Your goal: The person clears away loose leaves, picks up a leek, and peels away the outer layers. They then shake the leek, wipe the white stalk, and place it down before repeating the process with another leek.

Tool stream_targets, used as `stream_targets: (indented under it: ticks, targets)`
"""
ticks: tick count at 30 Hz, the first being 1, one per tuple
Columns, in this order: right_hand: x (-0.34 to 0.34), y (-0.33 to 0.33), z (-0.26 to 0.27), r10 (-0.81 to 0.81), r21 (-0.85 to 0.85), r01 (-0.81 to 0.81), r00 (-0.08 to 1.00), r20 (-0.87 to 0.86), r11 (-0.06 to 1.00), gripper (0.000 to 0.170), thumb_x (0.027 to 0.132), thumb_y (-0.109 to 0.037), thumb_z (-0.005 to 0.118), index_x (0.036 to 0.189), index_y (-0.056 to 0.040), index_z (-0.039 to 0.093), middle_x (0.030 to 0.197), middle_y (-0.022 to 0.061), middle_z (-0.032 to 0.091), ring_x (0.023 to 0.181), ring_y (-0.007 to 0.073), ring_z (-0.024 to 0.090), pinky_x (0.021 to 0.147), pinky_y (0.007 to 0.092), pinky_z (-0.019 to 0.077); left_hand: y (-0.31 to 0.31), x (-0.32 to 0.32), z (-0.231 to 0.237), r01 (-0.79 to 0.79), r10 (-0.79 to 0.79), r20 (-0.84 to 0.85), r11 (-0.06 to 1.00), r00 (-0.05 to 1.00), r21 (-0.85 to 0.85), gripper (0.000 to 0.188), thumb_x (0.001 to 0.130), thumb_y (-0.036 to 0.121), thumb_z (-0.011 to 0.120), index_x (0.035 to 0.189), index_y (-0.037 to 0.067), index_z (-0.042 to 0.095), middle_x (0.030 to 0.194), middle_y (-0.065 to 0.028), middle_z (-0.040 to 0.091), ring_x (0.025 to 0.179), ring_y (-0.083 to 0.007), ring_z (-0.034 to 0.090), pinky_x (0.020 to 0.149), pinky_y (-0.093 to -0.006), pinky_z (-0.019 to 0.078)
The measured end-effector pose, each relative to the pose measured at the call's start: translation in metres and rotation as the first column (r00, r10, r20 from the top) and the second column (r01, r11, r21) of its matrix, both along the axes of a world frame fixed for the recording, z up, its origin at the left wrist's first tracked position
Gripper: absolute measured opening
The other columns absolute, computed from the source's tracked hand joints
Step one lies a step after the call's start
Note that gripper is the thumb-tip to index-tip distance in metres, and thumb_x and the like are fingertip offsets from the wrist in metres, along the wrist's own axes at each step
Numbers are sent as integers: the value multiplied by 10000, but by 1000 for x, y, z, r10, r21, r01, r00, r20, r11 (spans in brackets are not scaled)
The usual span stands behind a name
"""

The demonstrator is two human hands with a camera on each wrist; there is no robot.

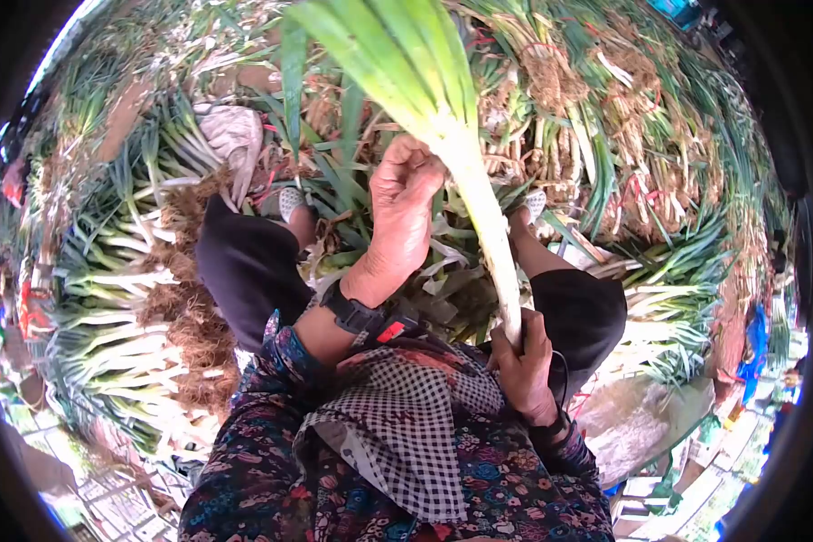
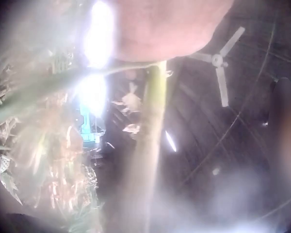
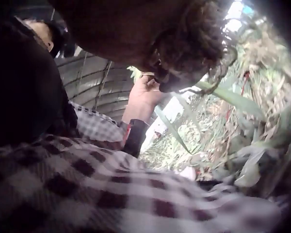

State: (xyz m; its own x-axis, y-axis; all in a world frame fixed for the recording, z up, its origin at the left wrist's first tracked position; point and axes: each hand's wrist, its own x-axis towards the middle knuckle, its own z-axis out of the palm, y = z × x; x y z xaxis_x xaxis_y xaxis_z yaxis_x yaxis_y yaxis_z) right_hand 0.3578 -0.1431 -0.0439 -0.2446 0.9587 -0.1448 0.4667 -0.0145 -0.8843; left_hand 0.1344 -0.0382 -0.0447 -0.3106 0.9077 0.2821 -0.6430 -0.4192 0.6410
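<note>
A large leek [image 1: 488, 221] slants across the head view, its green leaves fanned at the top. The right hand [image 1: 526, 366] grips its white lower end near the lap. Beside the upper stalk, the left hand [image 1: 402, 212] has curled fingers and pinches a thin leaf against the thumb. In the left wrist view, a green strip [image 2: 48, 87] stretches sideways from the stalk [image 2: 155, 107] just under the left hand [image 2: 169, 24]. The right wrist view shows dark roots [image 3: 194, 48] close up, with the left hand [image 3: 143, 99] beyond and a leaf [image 3: 172, 131] hanging near it.
Leeks with brown roots [image 1: 185, 316] lie in rows at the left; more leeks [image 1: 659, 316] lie at the right. Bundled leeks [image 1: 551, 81] and loose leaves spread ahead. A pale sack [image 1: 637, 420] is at lower right, and a checked cloth [image 1: 397, 434] covers the lap.
</note>
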Motion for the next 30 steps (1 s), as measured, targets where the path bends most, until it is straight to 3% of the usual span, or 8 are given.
stream_targets:
  ticks: [7,11,14,17,19,21,28,30]
  targets:
    - [-25,17,-8,143,136,-136,989,-47,981,310,833,-12,631,1103,-13,479,731,99,533,557,157,484,508,300,414,-7,-14,18,-258,257,-89,966,962,8,169,851,1,654,976,39,546,880,0,586,743,-57,521,694,-214,453]
    - [-31,33,20,-150,-561,-450,672,-725,695,170,921,-113,567,1057,-27,512,686,-5,522,481,52,433,426,204,350,-10,-27,7,-93,81,-108,989,991,-113,105,839,-2,663,851,45,570,736,29,558,627,-33,462,584,-202,409]
    - [-44,46,7,36,-285,-185,889,-456,941,133,947,-127,532,1038,-33,507,660,-37,490,465,31,436,400,195,344,-26,-12,9,-138,90,-671,990,736,-19,83,799,1,683,799,33,606,774,15,590,695,-54,524,666,-234,460]
    - [-48,62,-3,21,-187,-99,925,-379,977,127,937,-120,556,1017,-43,495,638,-30,478,447,35,425,381,209,335,-37,-15,12,317,-374,-836,913,402,-256,90,779,35,698,853,16,651,870,-29,647,783,-79,586,730,-243,482]
    - [-49,67,-17,27,-30,-36,965,-261,999,127,923,-89,568,1014,-49,490,622,-25,466,431,35,405,364,218,326,-26,-25,4,-27,-116,-709,982,695,-187,178,820,61,682,985,16,635,909,-37,646,825,-114,614,747,-266,516]
    - [-51,59,-22,57,-40,-67,974,-218,997,158,900,-65,585,1021,-37,487,620,10,486,452,71,439,399,242,363,0,-37,8,-412,240,-696,907,676,-87,391,809,30,693,1167,30,534,1007,-56,615,838,-142,621,753,-262,527]
    - [-67,48,-31,99,372,-72,994,-54,925,261,869,-55,618,1091,-5,491,695,135,544,568,165,554,526,303,450,30,-24,-3,-489,373,-522,866,767,-100,550,730,-52,746,1194,23,460,1053,-92,580,895,-143,594,729,-262,540]
    - [-55,57,-24,176,-335,-356,868,-464,872,246,876,-48,606,1089,-9,488,711,141,557,582,178,570,545,306,460,27,-22,-13,-382,342,-358,923,869,-46,442,742,-54,738,1115,14,510,959,-57,613,824,-124,604,728,-257,530]
